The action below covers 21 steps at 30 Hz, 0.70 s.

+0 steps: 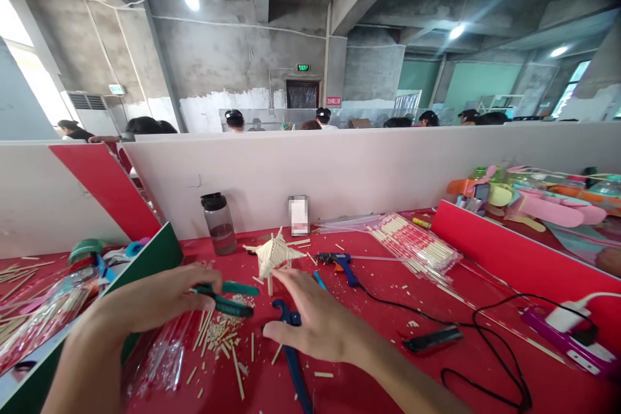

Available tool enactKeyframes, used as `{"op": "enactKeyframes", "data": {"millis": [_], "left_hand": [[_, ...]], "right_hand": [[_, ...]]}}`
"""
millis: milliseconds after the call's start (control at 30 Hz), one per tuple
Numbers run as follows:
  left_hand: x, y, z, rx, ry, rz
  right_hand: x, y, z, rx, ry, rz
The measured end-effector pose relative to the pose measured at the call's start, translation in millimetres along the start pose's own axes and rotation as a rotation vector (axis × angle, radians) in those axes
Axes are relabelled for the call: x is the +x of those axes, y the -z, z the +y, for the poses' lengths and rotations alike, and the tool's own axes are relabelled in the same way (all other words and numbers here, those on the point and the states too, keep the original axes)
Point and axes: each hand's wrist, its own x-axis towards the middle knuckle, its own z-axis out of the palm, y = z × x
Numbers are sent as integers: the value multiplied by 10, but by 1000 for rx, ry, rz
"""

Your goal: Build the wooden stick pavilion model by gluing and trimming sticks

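Stick star [274,257] sits just below the middle of the frame, on the big red table [349,396]. Beside it, the right hand [315,320] is open, thumb and finger apart; I cannot tell if it touches the star. Left of that, the left hand [189,286] grips a green tool [241,288]. A blue glue gun [344,265] lies right of the star. Tiny wood bits [220,336] lie lower left.
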Motion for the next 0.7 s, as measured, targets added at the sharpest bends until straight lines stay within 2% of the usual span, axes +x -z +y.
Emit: {"op": "enactKeyframes", "data": {"millis": [33,67,167,300,500,600,700], "left_hand": [[-8,6,175,-49,-25,-105],[0,4,327,-77,-29,-159],[63,-21,604,-80,7,-190],[92,-44,675,-92,-34,-200],[90,-94,762,-123,-95,-159],[131,-174,889,-137,-189,-114],[184,-297,1060,-105,-223,-121]], "right_hand": [[39,-23,-11,-4,-9,-50],[73,-49,-17,-6,-18,-90],[130,-102,-35,-30,-16,-128],[102,-87,-105,-98,7,-92],[22,47,-91,-65,8,-145],[-14,151,-24,9,88,-204],[-66,208,25,75,152,-219]]}}
